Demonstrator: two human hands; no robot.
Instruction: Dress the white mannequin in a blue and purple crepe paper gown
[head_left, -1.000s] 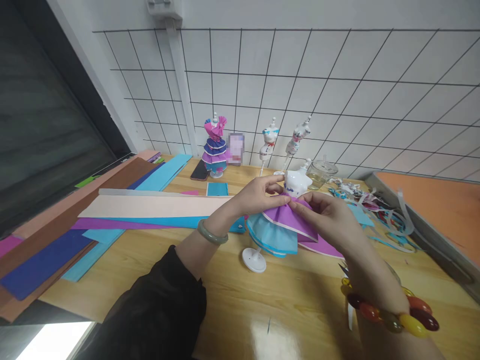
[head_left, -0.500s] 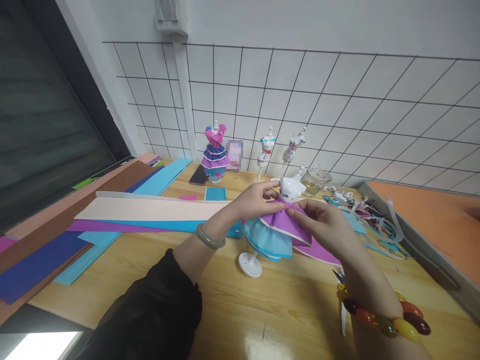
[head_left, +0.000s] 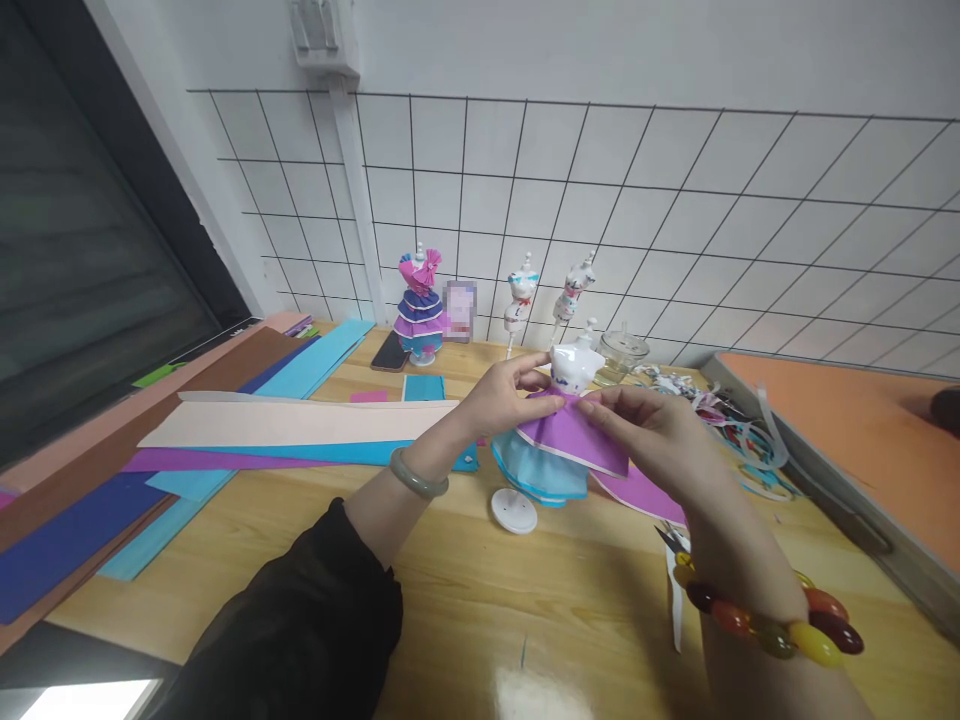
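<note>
A small white mannequin point(head_left: 576, 368) stands on a round white base point(head_left: 514, 511), with a light blue skirt point(head_left: 536, 470) around its lower part. Over that skirt lies a purple layer point(head_left: 577, 435) with a pale edge, gathered at the waist. My left hand point(head_left: 510, 395) is at the waist's left side, its thumb pressed on the purple layer and its fingers behind the torso. On the right side of the waist, my right hand point(head_left: 645, 425) pinches the top edge of the purple layer between thumb and fingers.
Long coloured strips point(head_left: 300, 422) spread over the left of the table. Behind stand a dressed mannequin point(head_left: 420, 305), a phone point(head_left: 391, 352), two bare mannequins point(head_left: 521, 300) and a glass jar point(head_left: 624, 352). Scissors point(head_left: 670, 540) lie near my right wrist, scraps point(head_left: 739, 430) and an orange-lined tray point(head_left: 840, 430) at right.
The mannequin's base has tipped or turned and shows more of its flat face. My right fingers have moved closer to the waist, and the view has shifted slightly.
</note>
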